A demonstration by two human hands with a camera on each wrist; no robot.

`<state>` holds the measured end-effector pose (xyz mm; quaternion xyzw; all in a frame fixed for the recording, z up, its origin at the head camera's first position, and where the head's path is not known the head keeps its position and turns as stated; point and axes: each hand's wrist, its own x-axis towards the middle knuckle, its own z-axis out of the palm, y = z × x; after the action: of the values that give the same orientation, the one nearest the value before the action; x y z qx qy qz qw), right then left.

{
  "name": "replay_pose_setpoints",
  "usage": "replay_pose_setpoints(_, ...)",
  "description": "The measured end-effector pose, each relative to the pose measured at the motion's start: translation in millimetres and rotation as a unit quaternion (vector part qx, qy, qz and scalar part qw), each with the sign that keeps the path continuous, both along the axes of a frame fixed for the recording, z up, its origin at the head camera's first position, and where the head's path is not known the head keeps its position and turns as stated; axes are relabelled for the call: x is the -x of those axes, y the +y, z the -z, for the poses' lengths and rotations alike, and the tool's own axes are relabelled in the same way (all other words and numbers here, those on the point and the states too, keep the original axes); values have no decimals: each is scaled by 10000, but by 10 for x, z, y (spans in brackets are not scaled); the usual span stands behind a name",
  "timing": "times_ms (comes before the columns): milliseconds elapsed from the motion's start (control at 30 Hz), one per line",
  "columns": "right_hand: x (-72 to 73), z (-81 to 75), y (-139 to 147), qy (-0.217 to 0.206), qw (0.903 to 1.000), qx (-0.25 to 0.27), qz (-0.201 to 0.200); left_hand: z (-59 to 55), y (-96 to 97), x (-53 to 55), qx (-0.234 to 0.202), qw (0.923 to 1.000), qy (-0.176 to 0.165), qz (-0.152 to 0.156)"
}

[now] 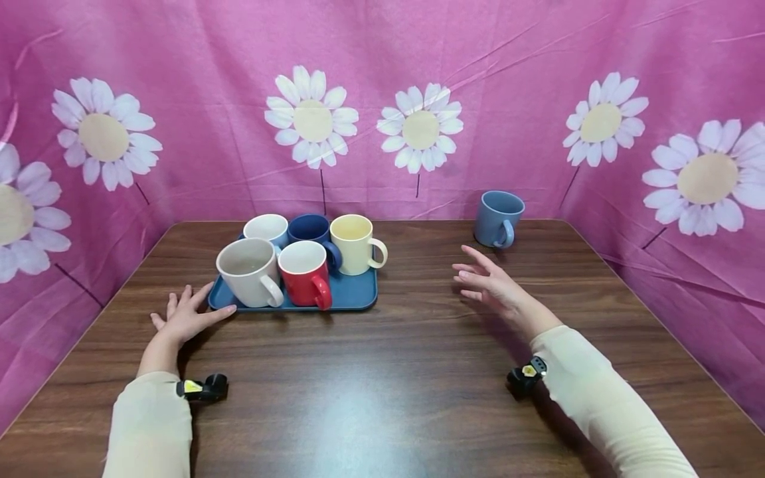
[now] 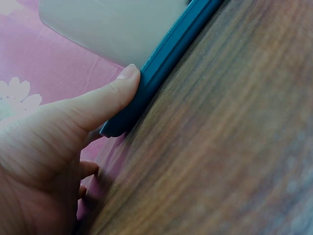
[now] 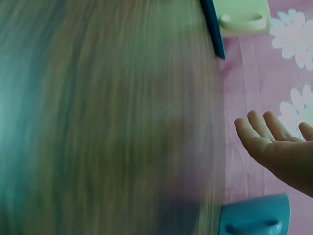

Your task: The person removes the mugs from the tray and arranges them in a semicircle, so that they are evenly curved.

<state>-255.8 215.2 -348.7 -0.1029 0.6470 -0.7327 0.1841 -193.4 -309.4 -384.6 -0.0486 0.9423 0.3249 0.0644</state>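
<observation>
At the front left corner of a blue tray [image 1: 352, 300], my left hand [image 1: 186, 322] has its fingers spread on the table side, and its thumb [image 2: 117, 95] touches the tray's rim. Several mugs stand upright on the tray. In front are a large off-white mug [image 1: 246, 279] and a red mug [image 1: 301, 282]; behind them are a light blue mug [image 1: 265, 229], partly hidden, a navy mug [image 1: 307, 229] and a pale yellow mug [image 1: 351, 249]. My right hand [image 1: 493, 289] is raised with fingers extended and holds nothing. Beyond it stands a grey-blue mug [image 1: 493, 222], apart from the hand.
The brown wooden table [image 1: 370, 398] carries everything. A pink cloth [image 1: 370, 40] with white daisies hangs along its back and both sides. The grey-blue mug is close to the table's back edge, on the right, well away from the tray.
</observation>
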Motion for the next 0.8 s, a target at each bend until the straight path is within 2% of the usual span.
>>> replay_pose_setpoints(200, 27, -38, -246, 21, 9994, 208, -261, 12, -1, -3, -9, 10000, 29, -12)
replay_pose_setpoints(533, 50, -54, -673, -4, 9982, 265, -534, 16, -11, -1, -54, 10000, 18, -8)
replay_pose_setpoints(800, 6, -76, -1022, -239, 9964, 403, -701, 6, -9, 1, -40, 10000, 9, 23)
